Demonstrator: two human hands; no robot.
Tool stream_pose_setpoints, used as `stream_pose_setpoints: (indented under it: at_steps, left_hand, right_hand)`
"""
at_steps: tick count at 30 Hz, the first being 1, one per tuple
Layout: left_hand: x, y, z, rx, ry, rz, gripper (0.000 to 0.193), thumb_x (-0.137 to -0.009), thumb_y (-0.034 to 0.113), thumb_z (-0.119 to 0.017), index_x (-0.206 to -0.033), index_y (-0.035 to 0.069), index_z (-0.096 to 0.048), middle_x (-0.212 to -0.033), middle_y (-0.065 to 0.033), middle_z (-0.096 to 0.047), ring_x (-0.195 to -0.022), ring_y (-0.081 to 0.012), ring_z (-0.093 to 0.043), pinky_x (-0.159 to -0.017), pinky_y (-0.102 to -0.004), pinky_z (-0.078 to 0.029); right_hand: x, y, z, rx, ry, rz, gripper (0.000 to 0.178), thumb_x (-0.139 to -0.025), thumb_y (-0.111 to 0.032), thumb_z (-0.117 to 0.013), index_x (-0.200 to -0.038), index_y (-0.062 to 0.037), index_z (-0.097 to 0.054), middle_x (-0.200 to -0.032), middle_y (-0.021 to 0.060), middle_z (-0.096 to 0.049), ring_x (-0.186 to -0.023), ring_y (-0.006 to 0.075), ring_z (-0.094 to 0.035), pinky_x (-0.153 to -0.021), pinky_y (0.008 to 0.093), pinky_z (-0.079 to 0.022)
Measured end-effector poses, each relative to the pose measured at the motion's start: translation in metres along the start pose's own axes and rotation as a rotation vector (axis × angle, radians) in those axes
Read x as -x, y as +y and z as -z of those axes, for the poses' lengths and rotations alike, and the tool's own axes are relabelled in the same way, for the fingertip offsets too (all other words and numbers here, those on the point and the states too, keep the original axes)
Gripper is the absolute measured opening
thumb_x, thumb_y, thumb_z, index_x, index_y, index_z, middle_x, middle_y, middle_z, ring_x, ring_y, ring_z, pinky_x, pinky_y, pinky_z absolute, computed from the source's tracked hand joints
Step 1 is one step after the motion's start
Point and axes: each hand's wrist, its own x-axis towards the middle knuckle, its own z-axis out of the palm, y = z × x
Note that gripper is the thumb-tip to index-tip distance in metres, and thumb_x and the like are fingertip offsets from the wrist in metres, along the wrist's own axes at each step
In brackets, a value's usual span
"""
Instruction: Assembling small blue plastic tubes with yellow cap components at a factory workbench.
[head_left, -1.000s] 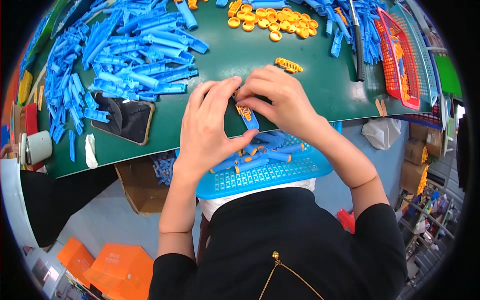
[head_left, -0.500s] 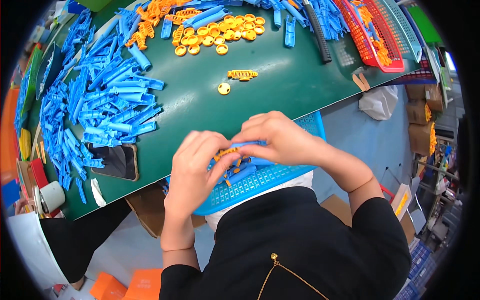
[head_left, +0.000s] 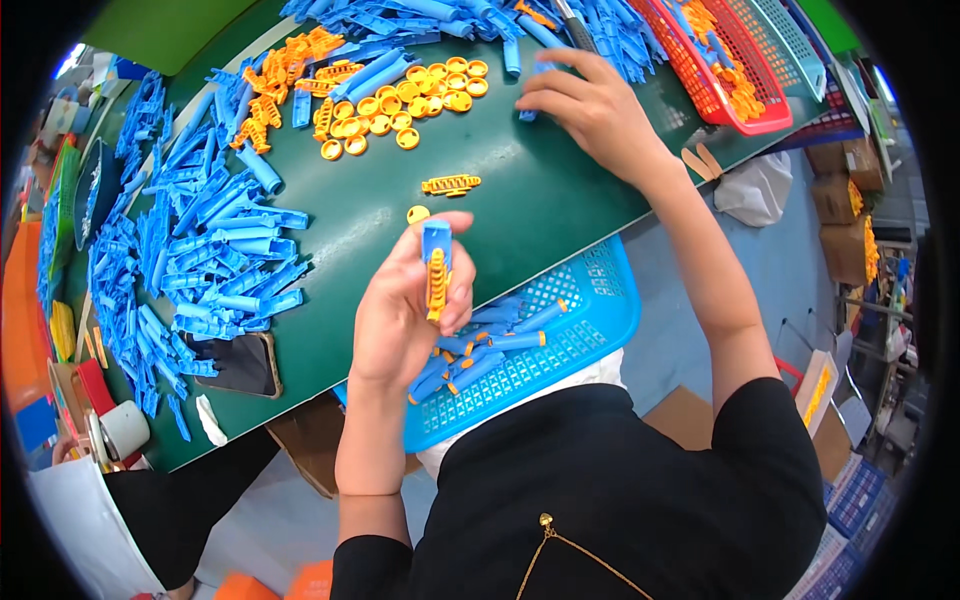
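Note:
My left hand (head_left: 392,305) is closed around a blue plastic half-shell (head_left: 436,236) with a ribbed orange insert (head_left: 437,282) lying in it, above the table edge. Farther off to the right, my right hand (head_left: 605,115) is over the table, fingers bent onto another blue half-shell (head_left: 528,112), which they partly hide. Between the hands, a loose ribbed orange insert (head_left: 451,185) and a yellow-orange round cap (head_left: 418,214) lie on the green table (head_left: 350,225). Beyond them spreads a cluster of round caps (head_left: 407,92).
Blue shells (head_left: 225,245) are heaped at the left, near a phone (head_left: 245,365). A blue basket (head_left: 590,330) below the table edge holds blue tubes with orange ends. At the far right stands a red basket (head_left: 765,115) of orange parts; a black-handled tool (head_left: 578,35) lies nearby.
My hands have parted from over the blue basket. The right one has moved far out to a blue shell; the left has turned upright, still holding a shell and insert.

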Motion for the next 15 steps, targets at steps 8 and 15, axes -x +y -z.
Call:
stream_pose_setpoints:
  at_steps: [8, 15]
  left_hand:
    - [-0.003, -0.006, 0.011, 0.221, 0.130, -0.289, 0.034, -0.101, 0.017, -0.044, -0.131, 0.003, -0.042, -0.117, -0.0174, -0.057, -0.104, -0.0241, -0.058, -0.094, -0.0367, -0.046]
    - [0.001, -0.010, 0.012, 0.020, 0.344, -0.356, 0.032, -0.095, 0.011, -0.057, -0.123, -0.001, -0.051, -0.127, -0.0208, -0.055, -0.101, -0.0267, -0.064, -0.089, -0.0397, -0.053]
  right_hand:
    - [0.020, -0.074, 0.003, -0.370, -0.101, -0.466, 0.042, -0.089, -0.001, -0.055, -0.131, -0.0081, -0.053, -0.112, 0.0136, -0.049, -0.098, 0.0291, -0.050, -0.090, 0.0347, -0.042]
    - [0.038, -0.081, 0.007, -0.257, 0.059, -0.550, 0.041, -0.085, 0.000, -0.062, -0.125, -0.0060, -0.060, -0.101, 0.0097, -0.056, -0.086, 0.0222, -0.054, -0.080, 0.0318, -0.047]
